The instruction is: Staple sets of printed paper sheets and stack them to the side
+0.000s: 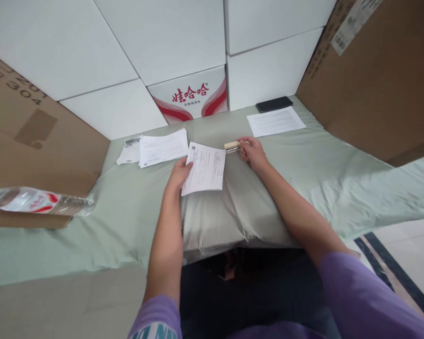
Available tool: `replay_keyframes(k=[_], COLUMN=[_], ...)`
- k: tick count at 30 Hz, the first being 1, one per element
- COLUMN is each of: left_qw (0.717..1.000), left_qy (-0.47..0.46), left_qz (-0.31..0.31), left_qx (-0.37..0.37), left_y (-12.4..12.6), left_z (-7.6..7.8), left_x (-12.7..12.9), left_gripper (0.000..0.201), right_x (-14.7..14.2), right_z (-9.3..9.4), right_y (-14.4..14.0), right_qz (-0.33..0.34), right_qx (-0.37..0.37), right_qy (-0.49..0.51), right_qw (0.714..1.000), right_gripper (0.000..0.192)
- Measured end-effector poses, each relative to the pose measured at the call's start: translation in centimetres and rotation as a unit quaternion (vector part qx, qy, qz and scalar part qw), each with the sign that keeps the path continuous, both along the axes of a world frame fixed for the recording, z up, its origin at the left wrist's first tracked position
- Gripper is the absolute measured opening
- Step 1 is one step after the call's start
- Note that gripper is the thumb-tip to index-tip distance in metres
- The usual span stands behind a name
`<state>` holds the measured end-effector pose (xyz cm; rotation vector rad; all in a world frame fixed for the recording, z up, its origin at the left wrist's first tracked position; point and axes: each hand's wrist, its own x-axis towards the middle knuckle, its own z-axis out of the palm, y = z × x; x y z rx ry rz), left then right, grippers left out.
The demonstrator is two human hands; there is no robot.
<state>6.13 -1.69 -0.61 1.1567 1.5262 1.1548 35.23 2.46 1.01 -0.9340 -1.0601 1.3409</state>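
Left hand (178,173) pinched the sheet (205,168) by its left edge, flat on the green cloth (127,207). Right hand (251,151) had fingers closed on a small stapler-like tool (232,146) at the sheet's top-right corner. Best bet: hold paper taut, square the tool to that corner.

I see short purple sleeves (367,292) on both my arms, bare forearms below them; the left sleeve (155,320) carries teal and white lettering at its hem.
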Motion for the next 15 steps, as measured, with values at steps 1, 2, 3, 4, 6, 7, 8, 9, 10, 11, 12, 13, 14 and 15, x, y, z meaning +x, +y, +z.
replay_keyframes(k=[1,2,3,4,6,7,8,9,10,11,12,13,14,15], left_qw=[1.0,1.0,1.0,1.0,1.0,1.0,1.0,1.0,1.0,1.0,0.999,0.999,0.999,0.999], left_qy=[-0.003,-0.005,-0.007,-0.008,-0.004,0.001,0.008,0.015,0.022,0.028,0.031,0.033,0.035,0.035], left_qz=[0.003,0.005,0.006,0.005,0.003,0.002,0.0,-0.001,-0.002,-0.005,-0.011,-0.017,-0.025,-0.032], left_qx=[0.004,0.007,0.008,0.008,0.002,0.0,-0.001,-0.001,0.0,-0.001,-0.001,-0.002,-0.002,0.002], left_y=[0.0,0.0,0.0,0.1,0.2,0.3,0.4,0.5,0.5,0.6,0.7,0.7,0.7,0.7], left_z=[0.0,-0.1,-0.2,-0.2,-0.5,-0.6,-0.8,-1.0,-1.2,-1.3,-1.5,-1.5,-1.5,-1.5], left_x=[-0.1,-0.1,0.0,0.1,0.4,0.6,0.8,1.0,1.2,1.3,1.4,1.4,1.4,1.4], left_gripper=[0.036,0.036,0.036,0.036,0.036,0.035,0.034,0.033,0.032,0.032,0.032,0.032,0.032,0.031], right_x=[-0.1,-0.1,-0.2,-0.2,-0.2,-0.2,-0.2,-0.1,-0.1,0.0,0.0,0.0,-0.1,-0.1], right_z=[0.0,-0.1,-0.1,-0.1,-0.1,-0.1,-0.1,-0.2,-0.2,-0.3,-0.3,-0.4,-0.4,-0.4], right_y=[0.0,-0.1,-0.1,-0.2,-0.2,-0.1,0.0,0.1,0.1,0.2,0.3,0.3,0.2,0.1], right_qz=[0.001,0.002,0.003,0.004,0.003,0.001,-0.002,-0.007,-0.013,-0.02,-0.025,-0.03,-0.032,-0.031], right_qx=[-0.002,-0.002,-0.003,-0.002,-0.001,-0.001,-0.002,-0.003,-0.004,-0.007,-0.009,-0.012,-0.016,-0.018], right_qy=[-0.001,-0.003,-0.006,-0.01,-0.015,-0.016,-0.018,-0.019,-0.021,-0.025,-0.03,-0.036,-0.044,-0.053], right_qw=[1.0,1.0,1.0,1.0,1.0,1.0,1.0,1.0,1.0,0.999,0.999,0.999,0.998,0.998], right_gripper=[0.041,0.04,0.039,0.038,0.037,0.037,0.037,0.037,0.037,0.036,0.035,0.034,0.032,0.03])
